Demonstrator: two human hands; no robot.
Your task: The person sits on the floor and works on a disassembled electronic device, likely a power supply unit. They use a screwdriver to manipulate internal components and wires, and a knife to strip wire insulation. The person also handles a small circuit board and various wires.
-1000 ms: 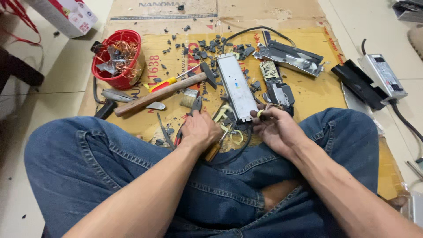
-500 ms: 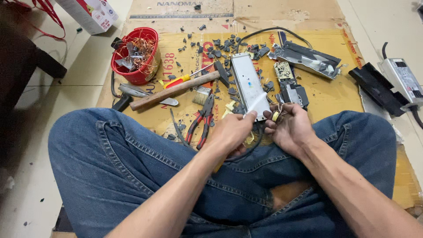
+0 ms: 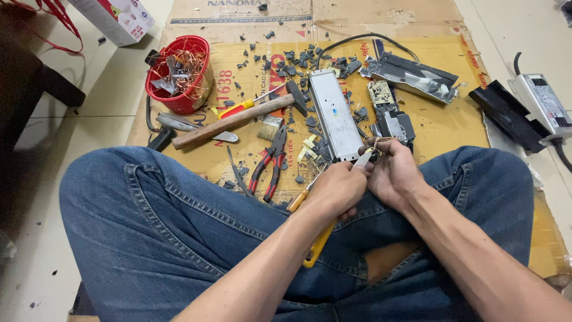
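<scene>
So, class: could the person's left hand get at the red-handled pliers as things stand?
Probably yes, once freed: the left hand grips yellow-handled scissors, but the pliers lie uncovered on the cardboard just ahead, nothing between.

Pale tiled floor [image 3: 107, 101] under flattened cardboard [image 3: 441, 125], dark furniture [image 3: 24, 95] at left

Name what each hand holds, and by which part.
Left hand grips yellow-handled scissors by the handles, blades at the wires. Right hand pinches a bundle of thin wires between its fingertips.
</scene>
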